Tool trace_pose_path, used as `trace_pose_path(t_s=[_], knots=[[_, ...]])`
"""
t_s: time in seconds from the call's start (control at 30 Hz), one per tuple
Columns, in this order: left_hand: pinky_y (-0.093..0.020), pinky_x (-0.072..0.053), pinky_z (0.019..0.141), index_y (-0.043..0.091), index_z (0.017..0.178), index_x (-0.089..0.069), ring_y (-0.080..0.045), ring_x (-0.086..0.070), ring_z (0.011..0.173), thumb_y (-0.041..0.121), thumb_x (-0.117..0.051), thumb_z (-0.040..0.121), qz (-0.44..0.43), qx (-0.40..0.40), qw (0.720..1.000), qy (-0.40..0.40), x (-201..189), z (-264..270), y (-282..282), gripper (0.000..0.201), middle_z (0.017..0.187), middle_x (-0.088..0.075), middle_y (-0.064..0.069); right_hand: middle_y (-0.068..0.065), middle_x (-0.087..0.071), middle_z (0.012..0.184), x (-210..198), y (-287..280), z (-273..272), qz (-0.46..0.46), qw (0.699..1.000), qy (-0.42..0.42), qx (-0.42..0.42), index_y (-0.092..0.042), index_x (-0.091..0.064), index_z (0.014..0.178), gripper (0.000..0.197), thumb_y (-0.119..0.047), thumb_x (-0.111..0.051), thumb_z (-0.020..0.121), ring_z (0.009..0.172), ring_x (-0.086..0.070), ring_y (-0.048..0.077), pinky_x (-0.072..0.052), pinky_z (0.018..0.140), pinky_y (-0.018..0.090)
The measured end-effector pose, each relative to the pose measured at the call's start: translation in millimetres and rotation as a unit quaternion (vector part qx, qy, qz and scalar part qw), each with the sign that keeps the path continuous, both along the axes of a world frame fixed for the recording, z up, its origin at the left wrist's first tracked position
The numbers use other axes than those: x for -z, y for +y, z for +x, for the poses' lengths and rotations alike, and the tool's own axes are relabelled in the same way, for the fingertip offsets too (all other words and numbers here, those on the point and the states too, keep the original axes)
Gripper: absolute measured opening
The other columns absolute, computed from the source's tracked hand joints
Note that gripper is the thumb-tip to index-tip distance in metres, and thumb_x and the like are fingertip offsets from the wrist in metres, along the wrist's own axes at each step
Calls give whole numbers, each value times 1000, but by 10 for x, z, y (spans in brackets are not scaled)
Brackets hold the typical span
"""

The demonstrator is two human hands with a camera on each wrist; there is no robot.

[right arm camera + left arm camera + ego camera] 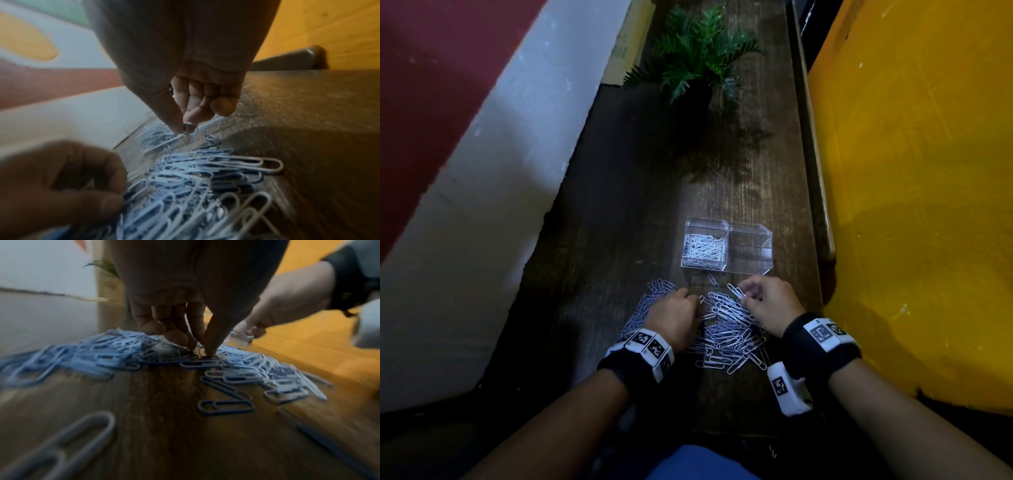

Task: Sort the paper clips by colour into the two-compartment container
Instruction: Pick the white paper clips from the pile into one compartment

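Our right hand (767, 305) pinches pale clip (188, 129) near container (726, 270); left hand (674, 317) pinches clip in pile (726, 329). Left compartment holds white clips; we check shade carefully before dropping.

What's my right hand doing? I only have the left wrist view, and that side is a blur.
Observer: Your right hand pinches a pale clip between thumb and fingers, lifted just above the pile.
Operator: Is anything in the container yet?
Observer: The left compartment of the clear container holds a heap of white clips. The right compartment looks empty.
Operator: What lies beyond it?
Observer: A potted fern stands at the far end of the table, well clear of the container.
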State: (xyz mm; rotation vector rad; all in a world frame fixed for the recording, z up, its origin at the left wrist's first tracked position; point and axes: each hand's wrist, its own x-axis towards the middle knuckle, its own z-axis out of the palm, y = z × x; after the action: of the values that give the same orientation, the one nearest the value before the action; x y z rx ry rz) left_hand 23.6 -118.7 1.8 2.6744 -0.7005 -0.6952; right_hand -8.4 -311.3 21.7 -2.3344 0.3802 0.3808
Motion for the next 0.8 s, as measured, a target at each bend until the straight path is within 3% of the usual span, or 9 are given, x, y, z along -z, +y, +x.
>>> trace_pose_path(t_s=[0.13,0.27,0.4,0.57,0.73,0.8], knots=[[-20,-42,75,25,90,-59,-11,-57,89,26,-60,89,-107,-84,990,28,-51,-33,115,2,95,-60,9,-6,-69,87,-16,-41,-10,35,999,5,7,-17,-70,87,4,-15,-67,86,86,-62,6,-44,77,19],[-5,-40,63,27,74,-62,7,-59,72,19,-70,82,-212,-182,957,74,-77,-40,234,14,75,-66,15,-6,-69,84,0,-59,-28,55,998,1,12,-21,-67,77,9,-20,-68,86,86,-62,8,-46,82,27],[-9,-43,69,28,77,-66,5,-62,76,18,-74,79,-246,-223,939,90,-63,-4,279,13,77,-68,15,-6,-69,84,34,-52,-47,70,997,-5,23,-22,-66,80,7,-16,-70,84,87,-63,9,-46,79,25],[-15,-49,70,33,77,-66,4,-63,74,16,-76,79,-298,-224,925,69,-172,196,232,20,78,-69,15,-2,-66,79,7,-15,-34,138,990,8,38,-18,-65,94,17,-7,-70,82,74,-63,12,-51,71,24],[-30,-55,72,25,77,-67,-8,-65,73,18,-71,79,-268,-157,950,-30,-320,590,52,7,77,-69,12,1,-72,85,0,-15,30,144,988,10,48,-22,-66,83,13,-10,-71,82,80,-66,16,-55,82,40],[-29,-53,71,30,79,-66,-10,-64,75,20,-67,81,-217,-116,967,-62,-351,721,-32,10,81,-68,13,-1,-72,86,3,-14,68,136,989,-2,48,-23,-66,79,11,-13,-71,82,88,-66,16,-53,84,37]])
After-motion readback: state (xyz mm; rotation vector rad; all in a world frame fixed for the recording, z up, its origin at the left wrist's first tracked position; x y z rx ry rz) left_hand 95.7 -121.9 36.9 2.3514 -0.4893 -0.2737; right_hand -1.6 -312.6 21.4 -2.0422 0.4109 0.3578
